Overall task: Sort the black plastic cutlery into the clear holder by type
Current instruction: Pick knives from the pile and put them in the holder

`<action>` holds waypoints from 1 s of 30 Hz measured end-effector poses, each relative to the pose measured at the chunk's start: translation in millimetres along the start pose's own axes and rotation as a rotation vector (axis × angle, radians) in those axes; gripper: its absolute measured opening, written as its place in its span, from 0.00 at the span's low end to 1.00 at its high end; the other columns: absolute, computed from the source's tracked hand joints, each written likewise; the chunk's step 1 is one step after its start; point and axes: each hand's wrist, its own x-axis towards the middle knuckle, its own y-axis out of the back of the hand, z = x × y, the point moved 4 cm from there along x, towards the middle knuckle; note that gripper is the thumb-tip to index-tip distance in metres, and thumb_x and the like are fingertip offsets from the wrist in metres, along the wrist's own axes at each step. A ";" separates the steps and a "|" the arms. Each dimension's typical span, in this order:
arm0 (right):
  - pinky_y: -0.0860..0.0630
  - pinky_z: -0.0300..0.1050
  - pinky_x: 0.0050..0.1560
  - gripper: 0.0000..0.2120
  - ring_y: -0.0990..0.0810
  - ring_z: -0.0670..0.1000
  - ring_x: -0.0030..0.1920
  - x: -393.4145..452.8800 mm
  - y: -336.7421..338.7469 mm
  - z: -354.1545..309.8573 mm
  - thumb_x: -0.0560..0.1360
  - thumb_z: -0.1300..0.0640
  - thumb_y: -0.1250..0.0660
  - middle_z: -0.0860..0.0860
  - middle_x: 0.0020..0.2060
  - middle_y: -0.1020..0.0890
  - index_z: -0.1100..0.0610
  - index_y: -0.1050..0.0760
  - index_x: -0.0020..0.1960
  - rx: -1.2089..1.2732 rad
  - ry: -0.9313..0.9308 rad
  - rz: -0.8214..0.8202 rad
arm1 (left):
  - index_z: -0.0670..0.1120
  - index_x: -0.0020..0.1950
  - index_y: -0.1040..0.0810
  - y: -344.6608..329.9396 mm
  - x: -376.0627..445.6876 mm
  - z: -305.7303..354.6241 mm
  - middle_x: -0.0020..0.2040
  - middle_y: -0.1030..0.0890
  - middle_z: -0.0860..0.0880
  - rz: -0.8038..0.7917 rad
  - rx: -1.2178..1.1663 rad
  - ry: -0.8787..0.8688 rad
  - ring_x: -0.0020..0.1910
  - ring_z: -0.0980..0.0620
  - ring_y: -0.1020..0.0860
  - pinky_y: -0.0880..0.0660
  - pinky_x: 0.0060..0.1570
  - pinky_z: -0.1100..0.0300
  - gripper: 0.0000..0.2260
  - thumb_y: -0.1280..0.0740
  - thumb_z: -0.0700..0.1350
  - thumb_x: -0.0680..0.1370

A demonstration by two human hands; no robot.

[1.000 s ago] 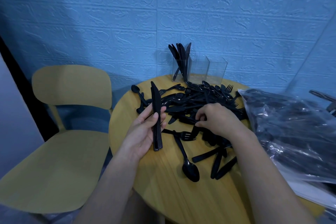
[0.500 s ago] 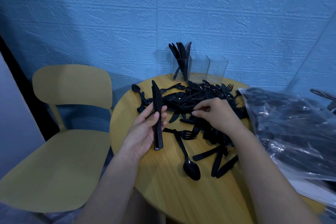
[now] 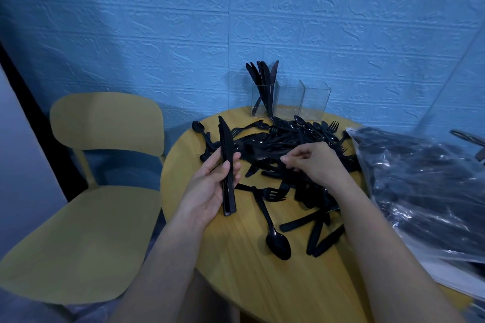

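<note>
Your left hand (image 3: 210,186) grips a stack of knives (image 3: 227,165), tips up, over the round table (image 3: 236,270). Your right hand (image 3: 315,162), fingers curled, has lifted from the pile (image 3: 288,144); whether it pinches anything I cannot tell. The holder (image 3: 288,98) stands at the far edge by the blue wall (image 3: 157,34), knives in its left compartment. A chair (image 3: 105,165) is left, a bag (image 3: 420,191) right.

Dim, bluish light is filling the scene. Glare is glinting off the plastic bag (image 3: 425,186) right of the right hand (image 3: 317,165). Wide-angle distortion is bending the wall (image 3: 157,21) lines beyond the hands; edges are softening.
</note>
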 end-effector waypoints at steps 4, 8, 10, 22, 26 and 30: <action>0.25 0.35 0.38 0.05 0.21 0.44 0.36 -0.9 1.6 -2.2 0.74 0.55 0.30 0.46 0.35 0.17 0.49 0.21 0.40 0.087 0.040 0.084 | 0.47 0.61 0.24 1.0 0.9 0.0 0.50 0.16 0.46 0.006 -0.016 -0.007 0.41 0.55 0.18 0.20 0.40 0.62 0.17 0.42 0.31 0.79; 0.25 0.35 0.41 0.04 0.20 0.42 0.36 -6.8 0.6 -13.2 0.75 0.56 0.31 0.45 0.35 0.17 0.48 0.20 0.42 0.203 0.106 0.221 | 0.48 0.57 0.23 2.1 1.4 1.1 0.50 0.16 0.46 0.026 -0.012 -0.035 0.42 0.55 0.18 0.20 0.41 0.62 0.16 0.42 0.31 0.79; 0.24 0.35 0.45 0.03 0.19 0.41 0.39 -13.8 -4.0 -22.6 0.74 0.56 0.30 0.43 0.37 0.16 0.48 0.20 0.43 0.203 0.182 0.298 | 0.48 0.57 0.23 2.2 1.7 1.1 0.50 0.16 0.46 0.042 -0.016 -0.045 0.43 0.55 0.17 0.20 0.42 0.62 0.15 0.42 0.32 0.79; 0.24 0.39 0.39 0.13 0.22 0.49 0.38 -35.3 -68.6 -49.5 0.74 0.59 0.32 0.50 0.38 0.20 0.59 0.20 0.58 -0.375 0.786 0.196 | 0.42 0.67 0.27 2.1 2.8 5.3 0.50 0.17 0.45 0.067 -0.125 -0.105 0.46 0.52 0.17 0.19 0.44 0.61 0.15 0.43 0.35 0.81; 0.23 0.44 0.41 0.14 0.21 0.53 0.41 -37.5 -80.4 -51.8 0.76 0.57 0.36 0.53 0.39 0.21 0.60 0.21 0.60 -0.480 0.817 0.099 | 0.42 0.68 0.28 5.5 5.2 3.0 0.51 0.18 0.46 0.097 -0.101 -0.083 0.47 0.54 0.18 0.21 0.40 0.63 0.16 0.42 0.36 0.81; 0.29 0.38 0.48 0.15 0.23 0.47 0.48 -36.7 -77.7 -52.7 0.78 0.52 0.36 0.49 0.46 0.20 0.54 0.22 0.63 -0.398 0.739 -0.074 | 0.42 0.70 0.30 9.3 7.1 0.6 0.49 0.17 0.48 0.101 -0.102 -0.059 0.46 0.55 0.19 0.20 0.39 0.61 0.18 0.41 0.35 0.80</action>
